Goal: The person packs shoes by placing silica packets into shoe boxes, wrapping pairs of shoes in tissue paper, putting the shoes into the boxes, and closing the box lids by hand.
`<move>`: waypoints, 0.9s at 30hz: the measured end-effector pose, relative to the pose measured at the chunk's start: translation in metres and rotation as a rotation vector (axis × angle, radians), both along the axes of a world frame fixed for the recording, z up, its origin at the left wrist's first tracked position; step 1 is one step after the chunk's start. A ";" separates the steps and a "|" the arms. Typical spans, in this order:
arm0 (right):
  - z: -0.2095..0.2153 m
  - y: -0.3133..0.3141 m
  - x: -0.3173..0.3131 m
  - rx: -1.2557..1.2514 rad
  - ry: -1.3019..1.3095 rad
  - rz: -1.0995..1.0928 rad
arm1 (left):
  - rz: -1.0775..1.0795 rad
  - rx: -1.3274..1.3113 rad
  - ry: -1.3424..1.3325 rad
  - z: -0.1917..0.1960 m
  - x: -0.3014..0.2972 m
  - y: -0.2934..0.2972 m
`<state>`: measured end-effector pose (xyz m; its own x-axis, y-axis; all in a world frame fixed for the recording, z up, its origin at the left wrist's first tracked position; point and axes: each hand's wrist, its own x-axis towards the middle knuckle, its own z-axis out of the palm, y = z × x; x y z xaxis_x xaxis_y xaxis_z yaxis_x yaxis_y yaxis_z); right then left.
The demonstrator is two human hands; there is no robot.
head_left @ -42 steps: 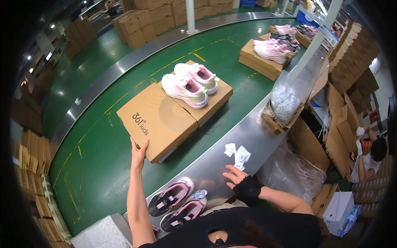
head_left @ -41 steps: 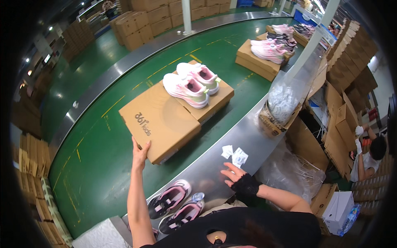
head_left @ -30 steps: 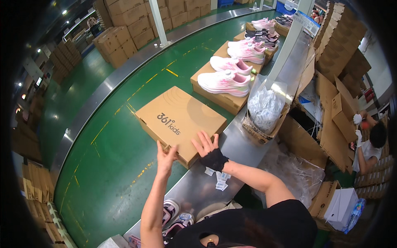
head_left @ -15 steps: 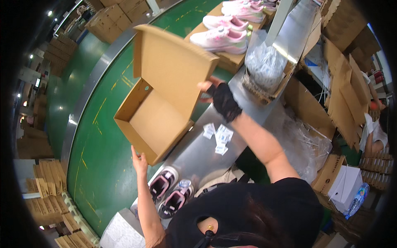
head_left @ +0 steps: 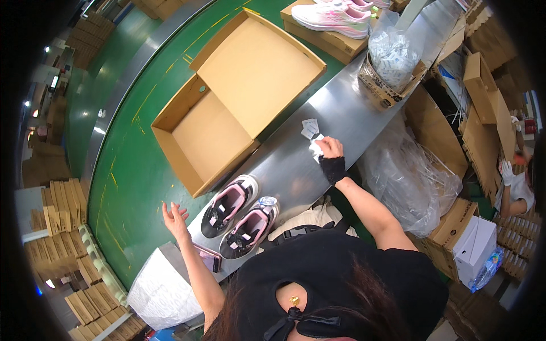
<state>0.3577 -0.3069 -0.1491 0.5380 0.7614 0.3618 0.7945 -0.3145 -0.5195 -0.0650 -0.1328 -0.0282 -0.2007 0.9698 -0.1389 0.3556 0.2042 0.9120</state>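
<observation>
An open brown cardboard shoebox (head_left: 181,165) lies on the green belt, its lid (head_left: 263,74) folded back flat. My right hand (head_left: 331,157), in a black fingerless glove, pinches small white paper-like packets (head_left: 315,149) on the metal ledge. Another white packet (head_left: 310,128) lies just beyond my fingertips. Off the box's near left corner, my left hand (head_left: 175,219) is empty with its fingers apart. A black-and-pink sneaker (head_left: 229,206) and its mate (head_left: 249,230) sit side by side on the ledge between my arms.
White-and-pink sneakers (head_left: 333,20) stand on a box at the far end. A carton with a clear bag of white packets (head_left: 393,57) sits on the ledge. Clear plastic sheeting (head_left: 412,179) hangs at the right. A phone (head_left: 209,258) lies by my left forearm.
Both hands have let go of the shoebox, and its lid now lies flat on the belt. My right hand has come down onto the white packets; my left has drawn away leftward.
</observation>
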 end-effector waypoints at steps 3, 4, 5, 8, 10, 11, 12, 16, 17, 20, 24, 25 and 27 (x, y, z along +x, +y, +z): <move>0.019 0.011 -0.006 0.094 0.047 0.007 | 0.082 -0.011 -0.082 -0.008 -0.058 -0.012; 0.021 0.011 -0.003 0.139 0.045 -0.015 | 0.138 -0.008 -0.090 -0.003 -0.067 -0.017; 0.024 0.013 0.000 0.185 0.042 -0.036 | 0.176 0.012 -0.122 -0.002 -0.081 -0.022; 0.085 0.035 -0.007 0.286 0.568 -0.117 | 0.353 0.066 -0.106 0.014 -0.134 -0.047; 0.130 0.059 -0.023 0.320 0.958 -0.084 | 0.493 0.095 -0.155 0.014 -0.173 -0.063; 0.149 0.072 -0.033 0.311 1.069 -0.060 | 0.566 0.106 -0.136 0.015 -0.183 -0.070; 0.166 0.083 -0.043 0.251 0.959 -0.005 | 0.596 0.103 -0.115 0.014 -0.196 -0.078; 0.187 0.142 -0.087 0.219 0.725 0.233 | 0.658 0.195 -0.004 0.005 -0.242 -0.105; 0.191 0.155 -0.097 0.145 0.684 0.261 | 0.680 0.228 0.079 0.002 -0.254 -0.112; 0.182 0.189 -0.114 -0.136 0.678 0.289 | 0.754 0.232 0.349 -0.018 -0.326 -0.148; 0.137 0.227 -0.118 -0.315 0.596 0.249 | 0.674 -0.154 0.878 -0.034 -0.349 -0.187; 0.136 0.230 -0.116 -0.348 0.657 0.214 | 0.660 -0.152 0.867 -0.039 -0.334 -0.187; 0.144 0.227 -0.103 -0.335 0.546 0.284 | 0.482 -0.596 1.056 -0.035 -0.281 -0.175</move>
<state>0.2545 -0.0796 -0.0047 0.3397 0.9227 -0.1822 0.5230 -0.3463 -0.7788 -0.3462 -0.3074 -0.0634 -0.7848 0.6142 -0.0823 0.6183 0.7851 -0.0359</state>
